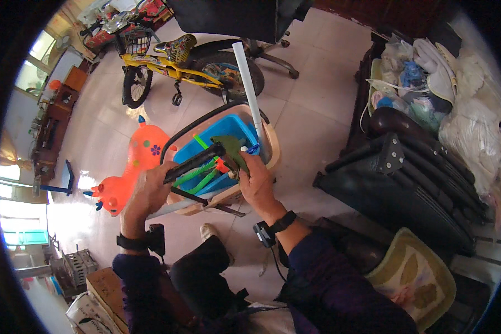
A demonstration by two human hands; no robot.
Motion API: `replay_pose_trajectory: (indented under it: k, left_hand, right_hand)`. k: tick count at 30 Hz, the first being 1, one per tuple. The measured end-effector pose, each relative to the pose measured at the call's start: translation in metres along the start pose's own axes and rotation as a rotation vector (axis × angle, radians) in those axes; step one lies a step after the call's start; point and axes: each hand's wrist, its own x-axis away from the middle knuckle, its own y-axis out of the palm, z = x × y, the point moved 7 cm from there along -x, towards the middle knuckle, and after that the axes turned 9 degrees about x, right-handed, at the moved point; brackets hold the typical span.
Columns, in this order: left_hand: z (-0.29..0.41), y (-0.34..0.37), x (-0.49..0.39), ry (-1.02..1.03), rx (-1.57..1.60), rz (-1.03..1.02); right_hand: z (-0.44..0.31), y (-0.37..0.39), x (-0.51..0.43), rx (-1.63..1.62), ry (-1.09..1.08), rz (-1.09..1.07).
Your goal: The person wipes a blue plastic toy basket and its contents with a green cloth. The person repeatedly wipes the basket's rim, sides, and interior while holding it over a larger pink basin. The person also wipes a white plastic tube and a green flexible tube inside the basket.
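Note:
My left hand [152, 190] grips the near end of a black bar-shaped handle [196, 163], which slants up and to the right. At its far end is an olive-green flat piece [230, 151]; I cannot tell whether the two are joined. My right hand [256, 183] pinches that piece by its lower right edge. Both are held over a blue plastic bin [188, 146] set inside a peach-coloured tub [275, 144]. Inside the bin lie green ribbed tubes [198, 177] and a small orange-red part [221, 165]. A white pipe [246, 79] stands up from the tub's right side.
An orange inflatable animal toy [135, 156] sits left of the tub. Beyond are a yellow child's bicycle [167, 67] and a black office chair [242, 16]. On the right are a black folded case-like object [384, 192], plastic bags [467, 125] and a patterned cushion [417, 275].

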Motion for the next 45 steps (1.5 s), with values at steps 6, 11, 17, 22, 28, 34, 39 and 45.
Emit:
replay_pose_trajectory:
  k: [6,11,17,22,28,34,39,45]
  left_hand:
    - [0.01,0.026,0.028,0.063,-0.004,0.144]
    - [0.024,0.041,0.045,0.154,0.067,0.204]
    - [0.024,0.048,0.061,0.208,0.144,0.36]
    - [0.008,0.054,0.062,0.167,0.312,0.482]
    - [-0.003,0.059,0.064,0.233,0.279,0.632]
    - [-0.005,0.06,0.065,0.248,0.265,0.641]
    - [-0.001,0.056,0.069,0.235,0.27,0.664]
    - [-0.001,0.054,0.071,0.242,0.392,0.684]
  right_hand:
    - [0.011,-0.013,0.017,0.131,-0.026,-0.179]
    - [0.033,-0.014,0.038,0.256,0.076,-0.405]
    - [0.079,-0.05,0.012,0.378,0.133,-0.156]
    - [0.109,-0.101,-0.059,0.484,0.121,0.135]
    - [0.101,-0.061,-0.046,0.536,0.058,-0.262]
    - [0.077,-0.065,0.004,0.595,-0.023,-0.375]
    - [0.077,-0.073,-0.005,0.588,0.036,-0.323]
    - [0.063,-0.061,0.014,0.602,-0.084,-0.403]
